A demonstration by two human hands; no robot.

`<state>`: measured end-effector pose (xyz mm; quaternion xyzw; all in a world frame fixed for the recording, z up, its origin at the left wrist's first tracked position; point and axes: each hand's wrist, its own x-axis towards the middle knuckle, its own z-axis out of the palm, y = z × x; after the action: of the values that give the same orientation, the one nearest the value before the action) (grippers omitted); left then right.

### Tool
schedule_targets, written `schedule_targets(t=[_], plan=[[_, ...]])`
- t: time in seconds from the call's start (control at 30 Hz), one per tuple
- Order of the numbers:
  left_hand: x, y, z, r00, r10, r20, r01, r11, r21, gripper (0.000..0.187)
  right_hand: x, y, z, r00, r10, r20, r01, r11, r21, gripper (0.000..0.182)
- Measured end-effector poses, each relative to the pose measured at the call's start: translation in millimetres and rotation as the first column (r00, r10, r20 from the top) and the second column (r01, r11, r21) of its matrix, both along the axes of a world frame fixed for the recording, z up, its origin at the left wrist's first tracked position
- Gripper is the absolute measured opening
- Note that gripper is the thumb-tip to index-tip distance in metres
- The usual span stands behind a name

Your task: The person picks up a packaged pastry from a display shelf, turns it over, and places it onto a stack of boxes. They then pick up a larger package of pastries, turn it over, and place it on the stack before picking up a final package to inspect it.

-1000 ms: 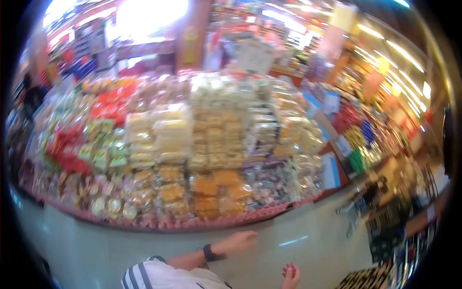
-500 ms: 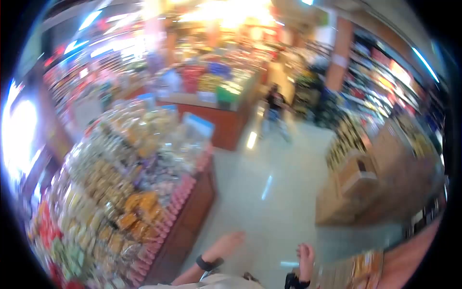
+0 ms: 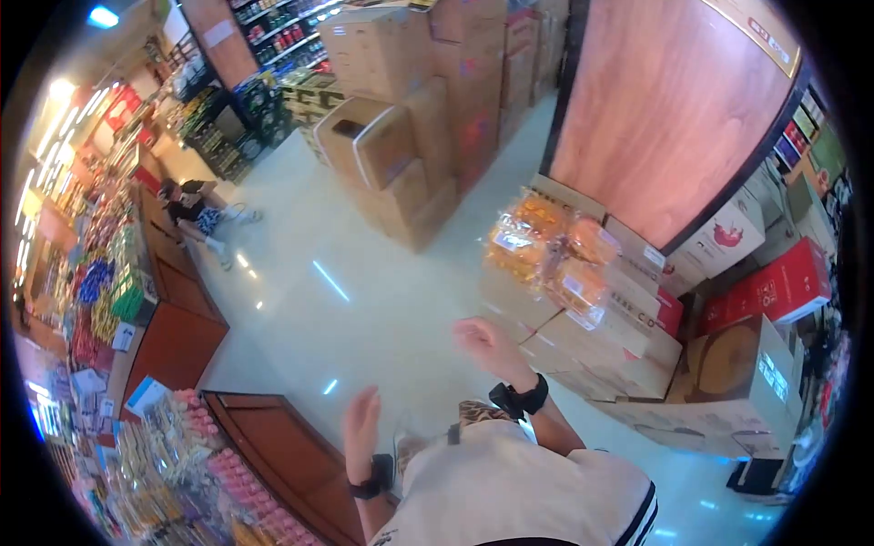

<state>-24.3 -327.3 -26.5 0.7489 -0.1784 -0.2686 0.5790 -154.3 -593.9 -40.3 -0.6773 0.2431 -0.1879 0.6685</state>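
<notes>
My left hand is raised above the floor beside the wooden display counter, its fingers stretched out and nothing in it. My right hand hangs over the pale tiled floor, loosely open and empty, with a black band on the wrist. Nearest to it are cardboard cartons, with clear bags of orange-brown food lying on top. Neither hand touches the counter or the cartons.
Stacked brown cartons stand ahead. A person is by the far counter on the left. At the right are a wood-faced panel, a red box and an open carton. Packaged goods fill the lower left.
The view has swung to the right and down. The near display has moved to the lower left, and the bagged food on cartons now shows fully. My hands appear higher in view.
</notes>
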Motion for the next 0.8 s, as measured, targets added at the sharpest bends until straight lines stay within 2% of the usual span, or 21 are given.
schedule_targets(t=[0.17,0.27,0.3,0.4,0.5,0.6,0.7,0.8], plan=[[19.1,-68.6,-6.6,0.967,-0.255,0.026,0.251,0.962,0.102,0.030,-48.2,-42.2,-14.3,0.964,-0.264,0.034,0.264,0.965,0.013,0.025],[41.9,-111.7,-12.8,0.900,-0.432,0.056,0.426,0.900,0.096,0.031,-59.4,-50.0,-19.0,0.907,-0.421,0.022,0.420,0.907,0.035,0.026],[45.6,-129.5,-3.1,0.893,-0.449,0.008,0.447,0.890,0.089,0.030,-60.8,-51.3,-19.9,0.880,-0.474,0.011,0.474,0.880,0.032,0.027],[75.9,-171.0,-16.5,0.832,-0.550,0.075,0.545,0.835,0.078,0.030,-57.6,-51.9,-15.2,0.826,-0.563,-0.007,0.563,0.825,0.047,0.028],[106.1,-210.6,-7.1,0.783,-0.617,0.084,0.616,0.787,0.040,0.030,-49.4,-57.1,-7.5,0.768,-0.638,-0.049,0.638,0.770,-0.022,0.027],[140.8,-246.0,-7.7,0.725,-0.679,0.114,0.683,0.731,0.014,0.032,-31.6,-63.7,16.7,0.701,-0.714,-0.001,0.711,0.698,-0.085,0.028],[166.5,-272.0,-5.5,0.647,-0.759,0.075,0.761,0.649,0.003,0.033,-6.4,-65.1,27.7,0.637,-0.770,-0.029,0.762,0.635,-0.124,0.029],[174.7,-295.5,-8.2,0.627,-0.779,0.026,0.778,0.624,-0.075,0.034,15.0,-57.8,26.3,0.561,-0.811,-0.163,0.777,0.584,-0.234,0.031]])
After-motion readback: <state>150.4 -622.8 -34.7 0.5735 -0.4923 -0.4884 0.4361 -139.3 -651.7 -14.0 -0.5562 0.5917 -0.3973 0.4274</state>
